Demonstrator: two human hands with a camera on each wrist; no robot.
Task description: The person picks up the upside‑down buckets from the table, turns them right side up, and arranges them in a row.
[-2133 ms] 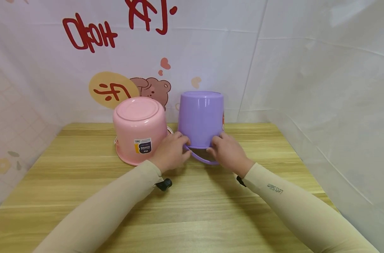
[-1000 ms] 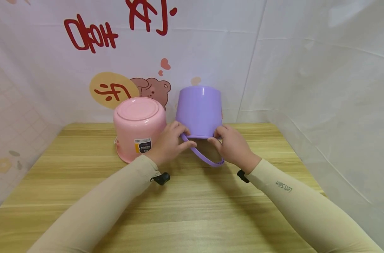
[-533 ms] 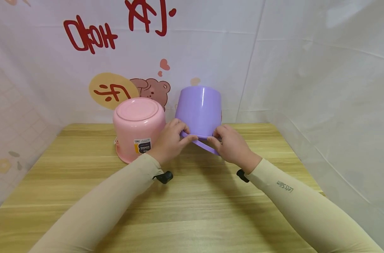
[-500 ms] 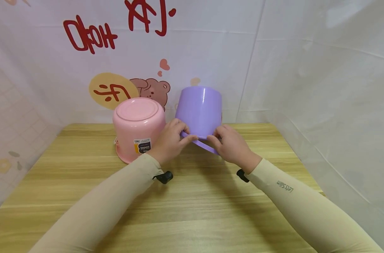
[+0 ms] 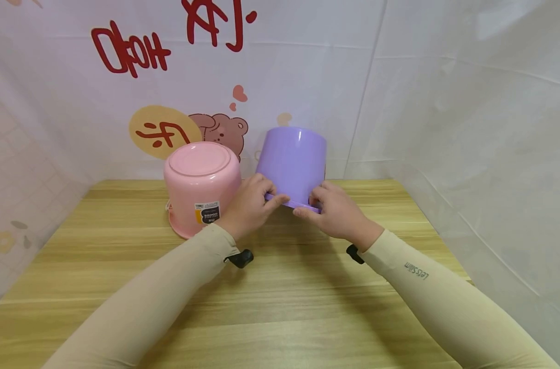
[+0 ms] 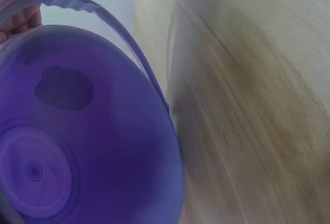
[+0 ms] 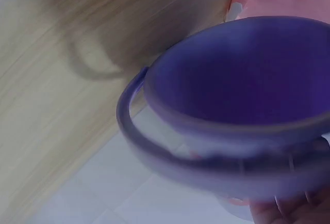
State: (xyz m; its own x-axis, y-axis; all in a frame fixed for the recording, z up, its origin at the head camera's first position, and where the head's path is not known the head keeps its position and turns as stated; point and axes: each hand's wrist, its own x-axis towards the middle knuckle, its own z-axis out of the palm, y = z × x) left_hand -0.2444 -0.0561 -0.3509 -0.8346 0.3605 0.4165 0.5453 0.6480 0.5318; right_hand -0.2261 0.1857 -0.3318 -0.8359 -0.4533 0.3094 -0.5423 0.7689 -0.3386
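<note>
A purple bucket is tipped with its base up and away and its mouth toward me. Its rim leans down to the right in the head view. My left hand grips the rim on the left, thumb lying along the front. On the right, my right hand holds the rim and the bucket's handle together. The right wrist view shows that handle lying close along the rim, with fingertips beneath. Into the left wrist view opens the bucket's inside, with a dark patch on its wall.
A pink bucket stands upside down just left of my left hand, its label facing me. All this is on a wood-grain table. A white printed curtain hangs close behind, and a plain one runs along the right.
The purple bucket's rim has come up and its body has tipped. Its handle, which hung below the rim, now lies against it. My right thumb has moved over the handle. The pink bucket stays put.
</note>
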